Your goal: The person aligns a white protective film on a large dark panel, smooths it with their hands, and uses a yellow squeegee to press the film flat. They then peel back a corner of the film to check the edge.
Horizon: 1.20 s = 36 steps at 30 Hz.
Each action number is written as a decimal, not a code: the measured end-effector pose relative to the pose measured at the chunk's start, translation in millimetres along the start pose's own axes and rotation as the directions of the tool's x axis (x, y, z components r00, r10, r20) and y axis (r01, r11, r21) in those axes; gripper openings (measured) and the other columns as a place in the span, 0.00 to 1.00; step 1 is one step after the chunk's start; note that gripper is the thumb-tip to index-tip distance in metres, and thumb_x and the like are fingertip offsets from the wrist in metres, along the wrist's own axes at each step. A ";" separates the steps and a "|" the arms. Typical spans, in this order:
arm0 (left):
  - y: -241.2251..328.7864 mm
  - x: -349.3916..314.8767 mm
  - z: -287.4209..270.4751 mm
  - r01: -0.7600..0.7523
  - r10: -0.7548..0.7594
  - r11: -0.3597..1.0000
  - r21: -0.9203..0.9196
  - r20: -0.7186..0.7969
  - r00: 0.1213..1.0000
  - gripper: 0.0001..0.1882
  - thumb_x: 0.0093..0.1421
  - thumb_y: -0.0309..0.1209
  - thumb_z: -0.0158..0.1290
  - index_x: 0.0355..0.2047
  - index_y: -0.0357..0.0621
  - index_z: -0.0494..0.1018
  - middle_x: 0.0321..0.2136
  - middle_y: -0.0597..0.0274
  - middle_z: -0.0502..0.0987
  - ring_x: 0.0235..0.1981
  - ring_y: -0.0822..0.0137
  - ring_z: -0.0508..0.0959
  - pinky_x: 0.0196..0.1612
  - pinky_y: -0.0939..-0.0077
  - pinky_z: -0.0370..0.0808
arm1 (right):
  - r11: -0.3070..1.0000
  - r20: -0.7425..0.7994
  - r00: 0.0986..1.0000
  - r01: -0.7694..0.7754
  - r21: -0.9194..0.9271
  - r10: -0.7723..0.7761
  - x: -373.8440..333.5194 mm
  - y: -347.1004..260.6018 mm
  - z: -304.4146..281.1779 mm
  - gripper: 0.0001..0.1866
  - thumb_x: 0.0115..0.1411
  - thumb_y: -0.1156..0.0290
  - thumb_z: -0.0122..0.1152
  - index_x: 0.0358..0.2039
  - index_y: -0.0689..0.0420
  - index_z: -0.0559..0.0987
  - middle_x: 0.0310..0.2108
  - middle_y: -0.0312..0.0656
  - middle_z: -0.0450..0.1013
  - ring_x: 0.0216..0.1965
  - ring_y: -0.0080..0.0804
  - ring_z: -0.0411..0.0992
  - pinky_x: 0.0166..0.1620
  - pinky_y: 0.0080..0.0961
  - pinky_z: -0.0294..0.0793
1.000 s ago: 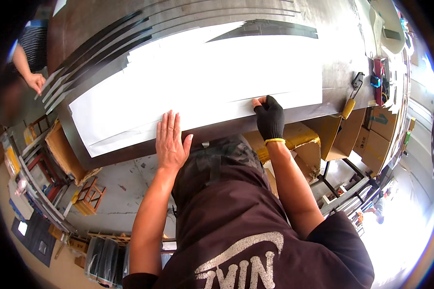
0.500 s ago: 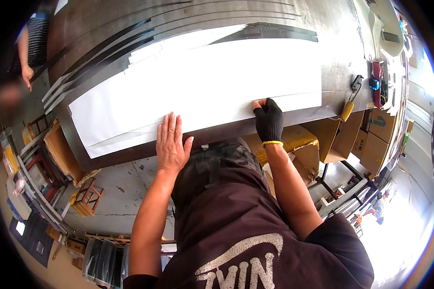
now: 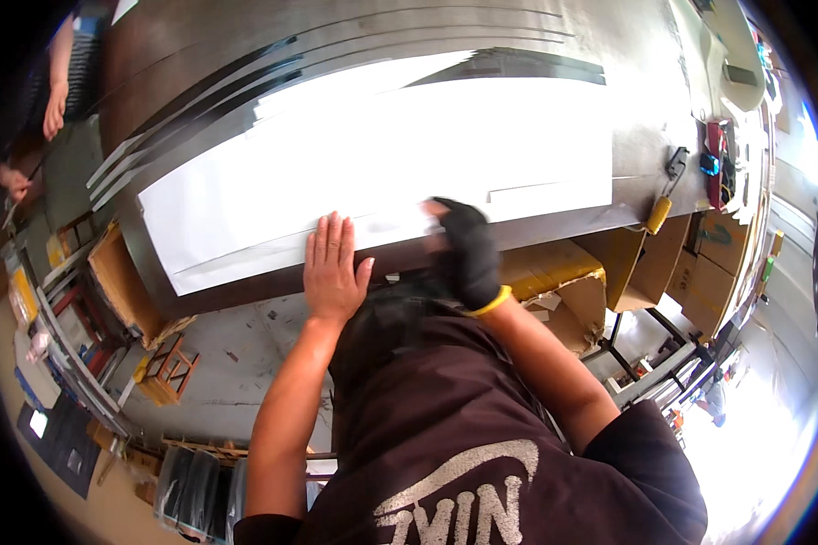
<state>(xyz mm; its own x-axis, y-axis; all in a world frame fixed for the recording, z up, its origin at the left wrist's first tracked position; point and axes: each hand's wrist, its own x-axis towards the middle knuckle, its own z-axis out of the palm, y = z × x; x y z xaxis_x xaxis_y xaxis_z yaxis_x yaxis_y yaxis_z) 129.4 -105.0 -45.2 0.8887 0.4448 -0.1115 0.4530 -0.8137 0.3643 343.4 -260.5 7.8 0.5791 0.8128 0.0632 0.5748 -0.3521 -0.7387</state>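
A large white sheet (image 3: pixel 382 154) lies across a grey metal table (image 3: pixel 627 54). My left hand (image 3: pixel 334 263) is bare and presses flat on the sheet's near edge, fingers straight and holding nothing. My right hand (image 3: pixel 468 245), in a black fingerless glove with a yellow cuff, rests on the same edge a little to the right of the left hand. It is blurred by motion, and whether it grips anything is unclear. A thin cut line (image 3: pixel 536 191) runs through the sheet to the right of the gloved hand.
Long dark and white strips (image 3: pixel 200 91) lie fanned at the table's far left. A yellow-handled tool (image 3: pixel 659 213) and a red tool (image 3: pixel 716 154) sit at the right end. Cardboard boxes (image 3: pixel 554 263) stand under the table. Another person's hands (image 3: pixel 54 109) are at the upper left corner.
My right hand has slid left along the sheet's near edge, toward my left hand. The left hand stayed flat. The other person's hand moved up at the far left.
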 end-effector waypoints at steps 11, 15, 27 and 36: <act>-3.6 -3.0 2.0 0.019 -0.019 1.000 -0.001 0.043 0.999 0.42 0.73 0.47 0.56 0.80 0.41 0.58 0.80 0.48 0.58 0.81 0.42 0.57 0.80 0.42 0.56 | 0.982 0.267 0.959 0.131 -0.136 -0.091 -13.1 -6.3 61.9 0.47 0.65 0.49 0.67 0.75 0.66 0.64 0.75 0.61 0.62 0.78 0.62 0.58 0.80 0.56 0.53; -0.4 0.3 -3.4 0.000 0.001 1.000 -0.023 0.028 1.000 0.42 0.72 0.46 0.57 0.80 0.40 0.57 0.80 0.46 0.57 0.80 0.41 0.57 0.80 0.43 0.57 | 0.981 0.225 0.974 0.076 -0.176 -0.035 -19.8 13.2 27.9 0.47 0.67 0.53 0.70 0.76 0.66 0.61 0.76 0.63 0.60 0.79 0.64 0.56 0.80 0.56 0.51; 2.8 2.7 -6.5 0.013 -0.016 0.995 -0.099 -0.031 0.999 0.42 0.72 0.44 0.58 0.79 0.39 0.57 0.79 0.45 0.58 0.79 0.40 0.59 0.79 0.42 0.57 | 0.935 0.165 0.981 -0.038 -0.354 0.103 -34.9 54.2 -6.7 0.47 0.70 0.51 0.65 0.78 0.67 0.59 0.78 0.64 0.57 0.80 0.65 0.53 0.81 0.56 0.48; -1.0 3.0 -8.5 -0.046 -0.048 0.906 -0.420 -0.212 0.976 0.41 0.71 0.43 0.58 0.77 0.34 0.60 0.77 0.38 0.63 0.78 0.34 0.61 0.77 0.39 0.58 | 0.975 0.036 0.998 -0.038 -0.220 0.047 -28.3 34.6 -14.0 0.41 0.67 0.65 0.68 0.76 0.64 0.63 0.74 0.58 0.64 0.78 0.60 0.58 0.80 0.59 0.50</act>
<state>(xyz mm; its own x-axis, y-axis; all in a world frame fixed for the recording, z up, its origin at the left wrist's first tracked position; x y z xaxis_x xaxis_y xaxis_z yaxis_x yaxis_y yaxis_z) 131.0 -99.7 -38.1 0.8306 0.5525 0.0693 0.3394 -0.6011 0.7235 354.9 -302.2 -10.1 0.5847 0.8112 0.0040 0.6653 -0.4767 -0.5745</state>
